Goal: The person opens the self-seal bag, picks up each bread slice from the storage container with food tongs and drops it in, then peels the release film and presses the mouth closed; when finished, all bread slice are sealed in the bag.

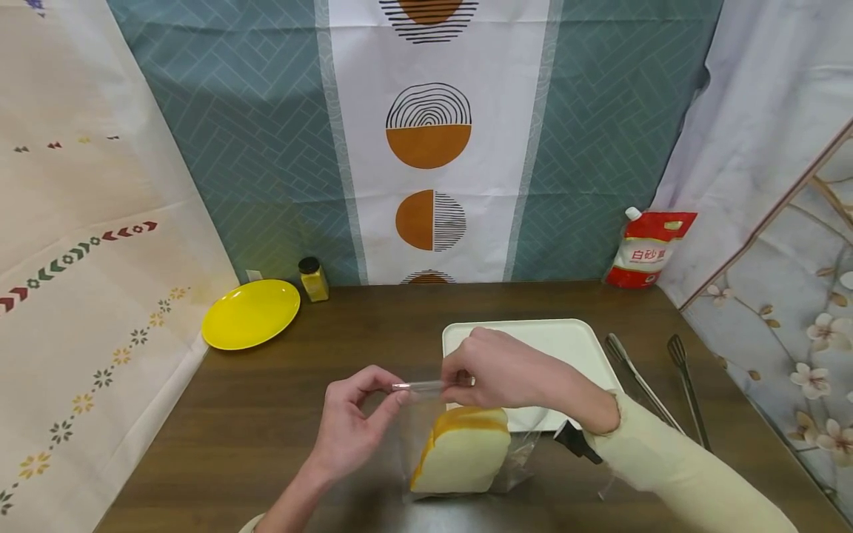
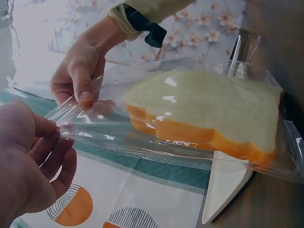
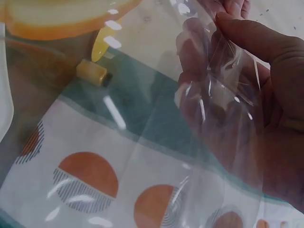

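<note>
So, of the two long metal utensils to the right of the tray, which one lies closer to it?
The tongs, whose handle end sits right beside the white tray and its right edge. The slotted utensil lies further right, apart from the tray, nearer the floral backdrop.

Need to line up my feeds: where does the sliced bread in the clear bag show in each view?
Head: bread low centre, below both hands.
Left wrist: bread centre right, inside the clear bag.
Right wrist: only its crust edge, top left.
Shared landmark: the orange half-circle curtain behind the table.
</note>
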Motion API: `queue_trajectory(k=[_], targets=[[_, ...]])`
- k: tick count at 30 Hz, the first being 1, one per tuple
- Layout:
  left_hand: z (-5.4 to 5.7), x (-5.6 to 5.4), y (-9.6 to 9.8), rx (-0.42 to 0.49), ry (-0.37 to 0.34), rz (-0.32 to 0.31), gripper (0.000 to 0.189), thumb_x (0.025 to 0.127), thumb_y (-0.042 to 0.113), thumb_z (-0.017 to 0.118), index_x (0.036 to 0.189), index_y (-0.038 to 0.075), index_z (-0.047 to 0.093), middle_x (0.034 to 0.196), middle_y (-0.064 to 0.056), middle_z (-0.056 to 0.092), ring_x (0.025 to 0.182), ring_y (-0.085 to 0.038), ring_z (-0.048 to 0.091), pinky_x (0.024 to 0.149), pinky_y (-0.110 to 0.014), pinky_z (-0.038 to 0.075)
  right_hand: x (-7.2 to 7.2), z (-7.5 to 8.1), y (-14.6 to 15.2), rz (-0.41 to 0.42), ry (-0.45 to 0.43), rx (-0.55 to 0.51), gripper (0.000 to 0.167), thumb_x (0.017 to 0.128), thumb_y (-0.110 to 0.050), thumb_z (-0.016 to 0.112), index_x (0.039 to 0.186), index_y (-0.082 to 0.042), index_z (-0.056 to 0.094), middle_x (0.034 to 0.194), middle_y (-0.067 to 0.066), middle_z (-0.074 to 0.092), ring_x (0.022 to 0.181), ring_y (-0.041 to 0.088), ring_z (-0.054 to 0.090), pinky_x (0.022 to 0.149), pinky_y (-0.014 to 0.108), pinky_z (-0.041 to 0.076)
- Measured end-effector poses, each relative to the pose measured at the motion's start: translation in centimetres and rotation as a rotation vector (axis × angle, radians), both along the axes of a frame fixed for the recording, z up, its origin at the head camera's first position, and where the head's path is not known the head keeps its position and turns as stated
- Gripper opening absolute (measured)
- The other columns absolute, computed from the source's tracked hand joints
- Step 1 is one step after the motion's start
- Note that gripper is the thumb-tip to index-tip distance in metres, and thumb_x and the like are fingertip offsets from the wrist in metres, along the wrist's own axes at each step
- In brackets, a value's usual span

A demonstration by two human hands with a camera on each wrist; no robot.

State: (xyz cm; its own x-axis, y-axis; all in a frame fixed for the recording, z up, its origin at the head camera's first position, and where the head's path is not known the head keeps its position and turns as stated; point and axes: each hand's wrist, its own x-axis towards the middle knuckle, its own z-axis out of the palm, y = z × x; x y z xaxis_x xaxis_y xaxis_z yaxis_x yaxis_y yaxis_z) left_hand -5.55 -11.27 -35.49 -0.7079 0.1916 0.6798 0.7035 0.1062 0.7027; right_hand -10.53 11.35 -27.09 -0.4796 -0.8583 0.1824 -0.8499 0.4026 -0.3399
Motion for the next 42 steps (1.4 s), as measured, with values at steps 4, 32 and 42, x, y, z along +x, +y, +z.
queue_trajectory(k=[4,32,42], targets=[[-0.1,0.0,-0.2,0.013,-0.013,-0.011,0.019,0.082,-0.013,0.075,0.090,0.004,0.069,0.081,-0.007,0.071,0.073,-0.018,0.067,0.071,-0.024,0.056,0.0,-0.3,0.5,-0.014,-0.017,-0.009,0.014,0.084,-0.013,0.079,0.074,-0.018,0.072,0.065,-0.021,0.058,0.060,-0.007,0.049,0.060,0.017,0.045],[-0.6,0.0,-1.2,0.024,-0.039,0.010,0.022,0.081,-0.017,0.073,0.091,0.002,0.066,0.084,-0.011,0.071,0.076,-0.018,0.066,0.072,-0.023,0.055,0.3,-1.4,4.7,-0.089,-0.083,-0.094,0.016,0.085,-0.004,0.076,0.078,-0.016,0.070,0.072,-0.019,0.061,0.066,-0.004,0.057,0.067,0.025,0.054],[-1.1,-0.1,-1.4,0.039,-0.031,0.011,0.023,0.081,-0.020,0.070,0.090,0.001,0.066,0.083,-0.010,0.070,0.075,-0.020,0.066,0.071,-0.022,0.055,0.8,-2.0,6.3,-0.122,-0.118,-0.139,0.018,0.085,-0.001,0.074,0.081,-0.018,0.070,0.075,-0.021,0.062,0.071,-0.002,0.061,0.069,0.025,0.055]])
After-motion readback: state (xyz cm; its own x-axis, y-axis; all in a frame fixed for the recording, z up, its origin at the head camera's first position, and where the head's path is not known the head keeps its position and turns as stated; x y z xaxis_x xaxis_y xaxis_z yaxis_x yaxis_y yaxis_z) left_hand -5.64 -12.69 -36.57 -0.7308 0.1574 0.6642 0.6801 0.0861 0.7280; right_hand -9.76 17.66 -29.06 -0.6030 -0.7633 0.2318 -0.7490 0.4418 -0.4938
